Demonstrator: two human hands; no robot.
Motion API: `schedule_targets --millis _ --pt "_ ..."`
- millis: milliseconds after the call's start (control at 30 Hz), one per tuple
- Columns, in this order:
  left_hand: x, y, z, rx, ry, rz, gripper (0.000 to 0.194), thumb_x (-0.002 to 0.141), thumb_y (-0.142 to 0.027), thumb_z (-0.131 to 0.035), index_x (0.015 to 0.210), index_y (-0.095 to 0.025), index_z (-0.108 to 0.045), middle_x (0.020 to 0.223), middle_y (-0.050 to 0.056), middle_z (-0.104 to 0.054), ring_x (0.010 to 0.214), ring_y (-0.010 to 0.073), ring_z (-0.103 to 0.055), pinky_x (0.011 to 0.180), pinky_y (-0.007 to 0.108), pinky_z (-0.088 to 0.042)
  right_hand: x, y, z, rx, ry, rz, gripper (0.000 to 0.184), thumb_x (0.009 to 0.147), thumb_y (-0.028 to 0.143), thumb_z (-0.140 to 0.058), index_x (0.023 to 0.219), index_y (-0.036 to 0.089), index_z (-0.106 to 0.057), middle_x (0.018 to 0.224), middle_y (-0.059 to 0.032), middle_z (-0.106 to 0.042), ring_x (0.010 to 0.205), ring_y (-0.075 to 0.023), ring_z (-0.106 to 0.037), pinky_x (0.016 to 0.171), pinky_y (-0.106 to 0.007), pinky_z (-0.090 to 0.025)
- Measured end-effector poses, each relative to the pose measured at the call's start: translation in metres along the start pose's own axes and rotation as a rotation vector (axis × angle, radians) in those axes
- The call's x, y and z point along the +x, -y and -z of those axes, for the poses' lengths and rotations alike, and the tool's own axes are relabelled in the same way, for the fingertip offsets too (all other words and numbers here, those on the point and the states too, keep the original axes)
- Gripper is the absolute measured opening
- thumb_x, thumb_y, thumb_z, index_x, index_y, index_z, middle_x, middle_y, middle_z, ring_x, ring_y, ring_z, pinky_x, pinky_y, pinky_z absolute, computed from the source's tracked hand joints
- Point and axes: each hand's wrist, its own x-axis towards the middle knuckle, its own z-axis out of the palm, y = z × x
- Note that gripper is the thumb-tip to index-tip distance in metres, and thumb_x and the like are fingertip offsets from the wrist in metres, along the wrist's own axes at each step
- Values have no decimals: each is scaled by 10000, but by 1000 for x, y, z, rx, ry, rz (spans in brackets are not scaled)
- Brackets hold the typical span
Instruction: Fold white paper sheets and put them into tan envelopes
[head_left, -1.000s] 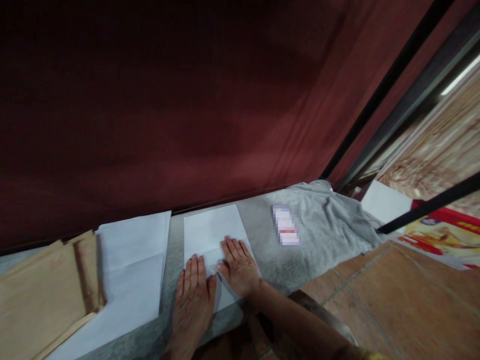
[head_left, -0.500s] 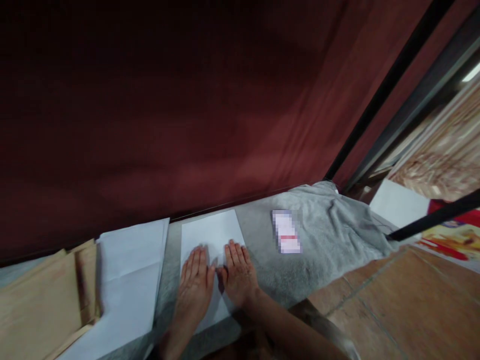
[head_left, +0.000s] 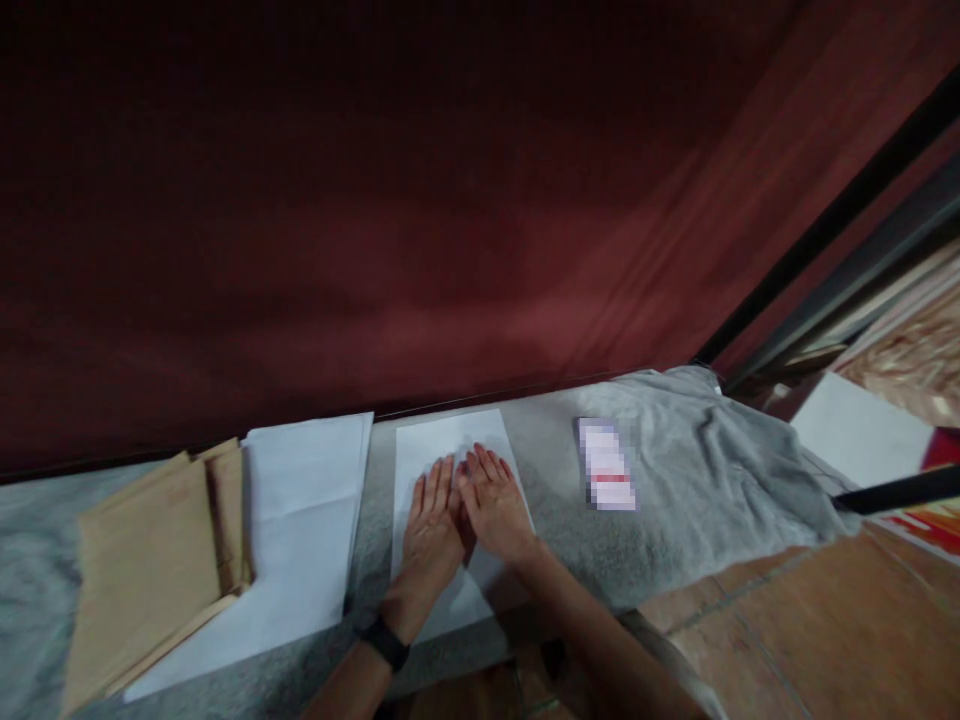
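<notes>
A white sheet of paper [head_left: 450, 432] lies on the grey cloth in front of me. My left hand [head_left: 433, 525] rests flat on it, palm down, fingers stretched toward the far side. Beside it my right hand [head_left: 493, 505] presses on the same sheet, also flat, and the two hands meet at the thumbs. Neither hand grips anything. The paper beneath the palms is hidden. A dark band circles my left wrist.
Left of the sheet are larger white papers [head_left: 304, 540] with brown paper bags [head_left: 150, 560] partly over them. A blurred-out phone-like item [head_left: 609, 465] lies to the right on the grey cloth [head_left: 690, 480]. A dark red panel [head_left: 450, 250] rises behind; tiled floor [head_left: 847, 610] shows lower right.
Both hands have slid away from me up the sheet and come closer together. The view has shifted, so the bags, papers and phone-like item appear farther right.
</notes>
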Motion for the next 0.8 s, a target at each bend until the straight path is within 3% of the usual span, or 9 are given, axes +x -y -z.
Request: schedule_targets --millis 100,167,267,500,633,800 --pt "-2 -7 7 -35 89 -98 620 949 -218 -481 1561 -154 -403 1616 160 -414 1540 315 -295 1254 549 -240 6 2 -7 -6 72 81 450 1076 259 -338 1466 160 -541 1551 -120 -514 1482 -248 -405 1223 -495 -310" --pt "-4 -10 11 -45 97 -77 616 971 -236 -468 1565 -99 -377 1600 190 -427 1536 304 -307 1266 532 -221 7 -1 -11 -29 82 119 457 1076 253 -340 1479 148 -528 1560 -127 -499 1492 -250 -388 1240 -500 -270" --pt "-11 -11 13 -55 83 -43 606 1011 -280 -412 1558 -26 -347 1601 206 -419 1541 290 -296 1275 518 -212 7 -13 -12 -101 63 92 482 1083 295 -319 1484 120 -522 1576 -150 -472 1499 -262 -374 1239 -479 -265" --pt "-34 -14 17 -42 90 -24 648 1043 -431 -370 1563 -45 -343 1639 190 -350 1546 289 -283 1275 525 -220 4 -39 -8 -339 -5 17 560 1087 372 -278 1559 101 -409 1611 -170 -409 1483 -309 -388 1212 -519 -285" --pt "-34 -18 23 -26 127 -11 639 1045 -420 -360 1555 -36 -364 1636 192 -352 1540 302 -296 1277 518 -203 -2 -36 -8 -391 -48 -64 602 1085 392 -250 1539 31 -412 1573 -245 -437 1455 -353 -419 1177 -565 -321" --pt "-31 -19 29 -10 163 -22 615 1051 -370 -326 1547 -10 -373 1622 211 -368 1530 320 -312 1283 513 -187 -35 -14 -8 -255 23 102 576 1088 327 -188 1611 102 -274 1633 -195 -362 1539 -283 -286 1203 -549 -320"
